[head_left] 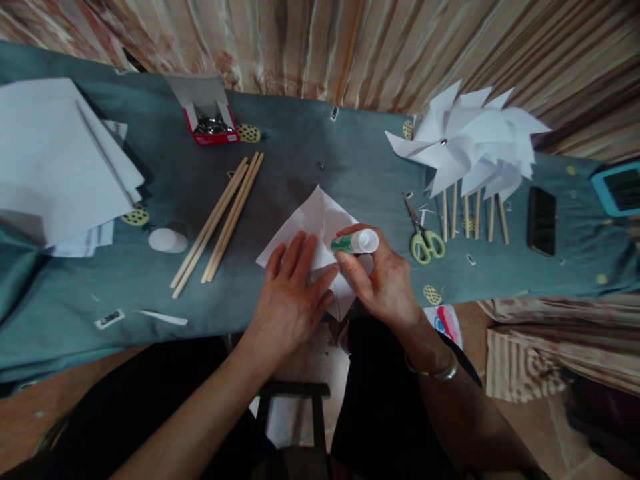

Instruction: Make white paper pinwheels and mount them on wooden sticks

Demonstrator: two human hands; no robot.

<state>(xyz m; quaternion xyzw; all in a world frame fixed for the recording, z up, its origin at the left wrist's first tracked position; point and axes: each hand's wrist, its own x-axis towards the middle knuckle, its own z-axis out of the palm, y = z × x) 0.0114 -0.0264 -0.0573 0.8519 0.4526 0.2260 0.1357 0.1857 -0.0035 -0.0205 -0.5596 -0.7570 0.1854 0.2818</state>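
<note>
A white paper square (300, 223) with crease lines lies cornerwise at the table's front edge, one corner reaching past it. My left hand (295, 287) rests on its left part with fingers spread, pressing it down. In my right hand (387, 277) is a glue stick (354, 242) with a green label, its white base toward me and its other end at the paper's middle. The tip touching the paper is hidden by the fingers. A white glue cap (168, 240) lies to the left, beside several wooden sticks (220, 220).
Several paper pinwheels (470, 140) on sticks lie at the right, near green-handled scissors (427, 245) and a phone (541, 220). An open red box (213, 127) of metal fasteners stands at the back. White paper sheets (65, 160) are stacked at the left. Paper scraps (163, 317) lie about.
</note>
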